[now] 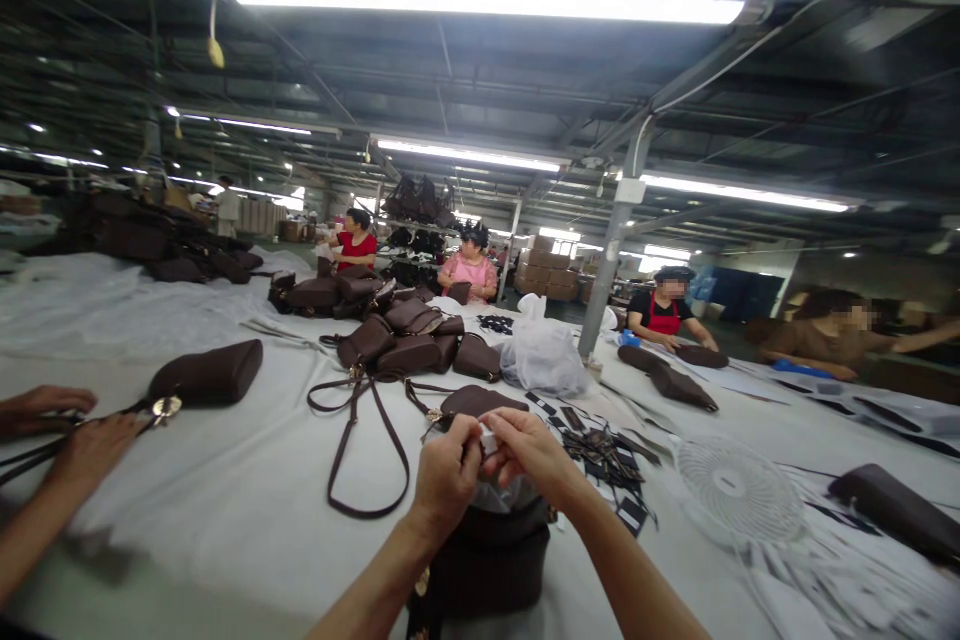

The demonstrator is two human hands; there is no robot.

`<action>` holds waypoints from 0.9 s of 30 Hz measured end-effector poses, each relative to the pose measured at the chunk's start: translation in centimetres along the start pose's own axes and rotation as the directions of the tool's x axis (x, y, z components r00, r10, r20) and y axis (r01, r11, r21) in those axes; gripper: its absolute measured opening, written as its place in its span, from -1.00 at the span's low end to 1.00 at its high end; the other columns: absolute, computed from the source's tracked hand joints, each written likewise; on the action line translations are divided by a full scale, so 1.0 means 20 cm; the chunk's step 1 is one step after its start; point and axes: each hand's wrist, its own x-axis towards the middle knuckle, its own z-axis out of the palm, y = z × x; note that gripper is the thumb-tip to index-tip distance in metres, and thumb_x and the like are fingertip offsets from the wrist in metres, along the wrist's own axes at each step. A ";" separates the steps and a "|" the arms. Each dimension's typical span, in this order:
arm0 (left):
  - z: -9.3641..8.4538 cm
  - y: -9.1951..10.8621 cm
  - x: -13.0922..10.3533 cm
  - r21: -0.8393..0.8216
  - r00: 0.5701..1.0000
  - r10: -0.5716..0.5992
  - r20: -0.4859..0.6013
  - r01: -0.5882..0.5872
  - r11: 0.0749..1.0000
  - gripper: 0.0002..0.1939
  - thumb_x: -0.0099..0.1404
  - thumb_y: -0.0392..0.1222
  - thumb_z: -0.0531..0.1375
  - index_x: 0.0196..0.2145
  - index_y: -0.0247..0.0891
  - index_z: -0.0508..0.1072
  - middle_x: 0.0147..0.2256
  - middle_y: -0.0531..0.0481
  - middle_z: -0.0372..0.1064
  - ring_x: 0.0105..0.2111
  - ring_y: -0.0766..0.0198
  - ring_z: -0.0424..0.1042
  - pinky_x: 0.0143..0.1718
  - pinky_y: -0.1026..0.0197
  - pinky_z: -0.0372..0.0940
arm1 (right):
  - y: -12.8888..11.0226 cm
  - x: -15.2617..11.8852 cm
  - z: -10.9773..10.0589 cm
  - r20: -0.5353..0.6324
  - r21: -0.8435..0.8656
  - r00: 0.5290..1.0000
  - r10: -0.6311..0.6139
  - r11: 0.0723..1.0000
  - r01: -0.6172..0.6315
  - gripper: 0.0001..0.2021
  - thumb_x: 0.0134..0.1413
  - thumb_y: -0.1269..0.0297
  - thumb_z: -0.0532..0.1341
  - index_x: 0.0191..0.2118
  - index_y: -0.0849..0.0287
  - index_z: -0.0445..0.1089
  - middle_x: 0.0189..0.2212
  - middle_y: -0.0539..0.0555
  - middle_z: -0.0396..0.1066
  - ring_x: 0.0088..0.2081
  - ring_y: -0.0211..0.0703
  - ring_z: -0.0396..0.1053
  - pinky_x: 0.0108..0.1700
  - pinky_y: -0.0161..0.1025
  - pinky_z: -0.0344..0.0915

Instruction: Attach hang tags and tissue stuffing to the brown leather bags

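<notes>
Both my hands meet over a dark brown bag (pixel 491 565) that stands at the table's near edge, with translucent white wrapping at its top. Between my fingertips is a small white piece (pixel 488 440). My left hand (pixel 448 475) is closed, its thumb and forefinger pinching the piece from the left. From the other side, my right hand (pixel 531 450) pinches the same piece. Just behind my hands lies another brown bag (pixel 480 400), and a looped strap (pixel 358 450) is to the left.
A co-worker's hands (pixel 97 445) hold straps of a brown bag (pixel 210 375) at left. Brown bags (pixel 409 353) are piled mid-table. Black tags (pixel 630 512) and a white round fan (pixel 739 490) lie at right. Other people sit beyond.
</notes>
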 end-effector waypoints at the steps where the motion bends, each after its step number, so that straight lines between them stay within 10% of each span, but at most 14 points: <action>1: 0.00 0.00 0.01 -0.001 1.000 -0.001 0.003 0.001 1.000 -0.84 0.31 -0.22 -0.03 -0.36 -0.19 0.31 -0.50 0.09 0.30 -0.50 0.30 0.34 -0.40 0.30 0.19 | -0.02 0.00 -0.01 0.003 -0.132 1.000 -0.029 0.991 0.029 -0.73 0.02 0.04 0.20 -0.31 0.16 0.38 -0.62 -0.06 0.37 -0.63 -0.23 0.35 -0.63 -0.36 0.18; 3: 0.01 -0.02 0.02 -0.006 1.000 0.000 0.010 0.000 1.000 -0.85 0.29 -0.24 -0.03 -0.36 -0.19 0.31 -0.49 0.09 0.29 -0.49 0.30 0.34 -0.39 0.30 0.19 | -0.07 -0.01 -0.01 0.008 -0.477 0.984 -0.179 0.864 0.161 -0.85 0.08 0.18 0.17 -0.37 0.13 0.41 -0.65 -0.07 0.34 -0.61 -0.25 0.31 -0.57 -0.35 0.14; 6: -0.01 -0.03 0.04 -0.018 0.999 0.007 0.041 -0.006 1.000 -0.87 0.28 -0.24 -0.02 -0.35 -0.19 0.31 -0.48 0.09 0.30 -0.48 0.30 0.32 -0.40 0.30 0.18 | -0.13 -0.02 0.00 0.113 -0.891 0.897 -0.428 0.356 0.282 -0.84 0.16 0.34 0.12 -0.40 0.14 0.41 -0.46 0.03 0.42 -0.47 -0.24 0.34 -0.47 -0.32 0.06; 10: -0.07 -0.03 0.08 -0.043 0.976 0.097 0.192 -0.091 0.995 -0.84 0.32 -0.22 -0.03 -0.36 -0.20 0.32 -0.49 0.10 0.27 -0.49 0.31 0.27 -0.41 0.30 0.17 | -0.21 0.01 0.01 0.144 -0.989 0.866 -0.478 -0.042 0.141 -0.82 0.23 0.36 0.04 -0.30 0.18 0.39 -0.27 0.12 0.42 -0.40 -0.21 0.36 -0.47 -0.26 -0.05; 17: -0.15 -0.03 0.16 -0.135 0.867 0.240 0.437 -0.201 0.970 -0.62 0.24 -0.18 0.19 0.02 -0.21 0.34 -0.11 -0.04 0.44 -0.17 0.17 0.40 -0.11 0.21 0.25 | -0.32 0.11 -0.02 0.031 -0.973 0.863 -0.504 0.182 0.142 -0.83 0.24 0.40 0.01 -0.22 0.17 0.34 -0.34 0.06 0.46 -0.30 -0.17 0.39 -0.34 -0.30 0.07; 22: -0.17 -0.01 0.18 -0.207 0.823 0.222 0.524 -0.130 0.970 -0.64 0.16 -0.37 0.16 -0.06 -0.23 0.41 -0.15 -0.01 0.46 -0.18 0.18 0.42 -0.11 0.22 0.27 | -0.31 0.15 0.00 -0.013 -0.962 0.858 -0.513 0.240 0.130 -0.81 0.22 0.40 0.00 -0.23 0.20 0.36 -0.39 0.12 0.47 -0.33 -0.10 0.40 -0.31 -0.26 0.12; 27: -0.21 -0.04 0.22 -0.271 0.840 0.152 0.522 -0.006 0.963 -0.65 0.18 -0.31 0.15 -0.05 -0.23 0.39 -0.19 0.01 0.43 -0.18 0.18 0.38 -0.08 0.19 0.26 | -0.24 0.12 -0.06 -0.117 -0.773 0.945 -0.306 0.625 0.106 -0.73 0.24 0.25 0.03 -0.04 0.26 0.30 -0.38 0.08 0.47 -0.35 -0.16 0.42 -0.26 -0.28 0.24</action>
